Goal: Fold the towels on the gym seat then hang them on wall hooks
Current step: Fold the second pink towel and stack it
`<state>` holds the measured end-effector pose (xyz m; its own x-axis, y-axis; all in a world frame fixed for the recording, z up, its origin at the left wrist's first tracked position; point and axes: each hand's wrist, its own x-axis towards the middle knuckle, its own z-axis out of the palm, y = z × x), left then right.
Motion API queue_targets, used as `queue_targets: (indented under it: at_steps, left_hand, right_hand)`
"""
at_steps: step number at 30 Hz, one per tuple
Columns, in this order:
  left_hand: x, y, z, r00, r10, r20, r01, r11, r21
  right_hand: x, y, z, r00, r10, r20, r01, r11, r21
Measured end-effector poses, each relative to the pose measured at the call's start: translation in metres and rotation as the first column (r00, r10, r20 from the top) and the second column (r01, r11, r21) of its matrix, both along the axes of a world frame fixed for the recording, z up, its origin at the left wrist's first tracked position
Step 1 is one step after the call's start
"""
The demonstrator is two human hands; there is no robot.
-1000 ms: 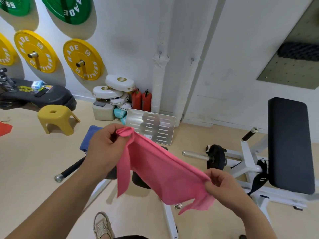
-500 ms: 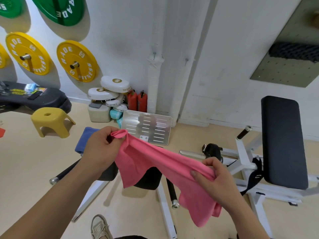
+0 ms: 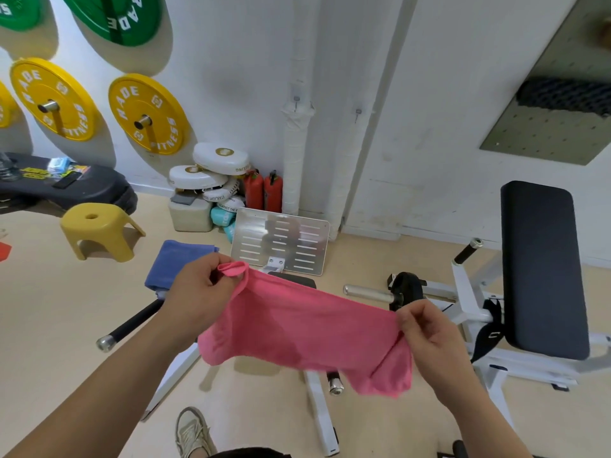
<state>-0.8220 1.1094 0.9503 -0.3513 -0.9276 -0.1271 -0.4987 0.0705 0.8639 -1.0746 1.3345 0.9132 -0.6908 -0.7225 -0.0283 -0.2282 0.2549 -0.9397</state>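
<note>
The pink towel hangs mid-air over the gym seat. The left hand pinches its 10 o'clock corner; the right hand pinches its 3 o'clock end. Tension the top edge, then match corners.

The left yellow plate and the right yellow plate, both hung on the wall, each bore white lettering: "RADE" on the upper arc and "FITNESS" on the lower. The green plate above them showed "ADE", with the rest cut off by the frame edge. The top white pad showed "OXING" on its rim. A lower white pad read "STARLIGHT". Other print was too small to read.
</note>
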Motion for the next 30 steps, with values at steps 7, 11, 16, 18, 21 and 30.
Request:
queue_targets:
  at_steps: [7,11,16,18,21,30]
  left_hand:
    - [0.007,-0.017,0.007,0.992,0.103,-0.076,-0.111,0.989,-0.096]
    - [0.011,-0.023,-0.006,0.982,0.173,-0.079,-0.180,0.979,-0.091]
    - [0.016,-0.021,-0.022,0.978,0.202,-0.059,-0.207,0.974,-0.090]
    - [0.020,-0.022,-0.027,0.973,0.224,-0.046,-0.227,0.970,-0.087]
    - [0.024,-0.024,-0.030,0.963,0.266,-0.040,-0.267,0.962,-0.053]
    - [-0.016,0.051,-0.031,0.982,0.131,-0.139,-0.083,0.948,0.309]
  right_hand:
    - [-0.004,-0.001,0.006,0.965,0.259,0.027,-0.259,0.943,0.210]
    - [-0.021,0.008,0.002,0.924,0.373,0.090,-0.381,0.864,0.329]
    - [-0.038,0.022,-0.024,0.948,0.249,0.198,-0.310,0.859,0.407]
    - [-0.038,0.029,-0.036,0.938,0.193,0.289,-0.302,0.865,0.401]
    - [-0.034,0.037,-0.051,0.931,0.070,0.360,-0.221,0.890,0.399]
    - [0.041,-0.017,-0.017,0.884,-0.031,0.467,-0.052,0.985,0.165]
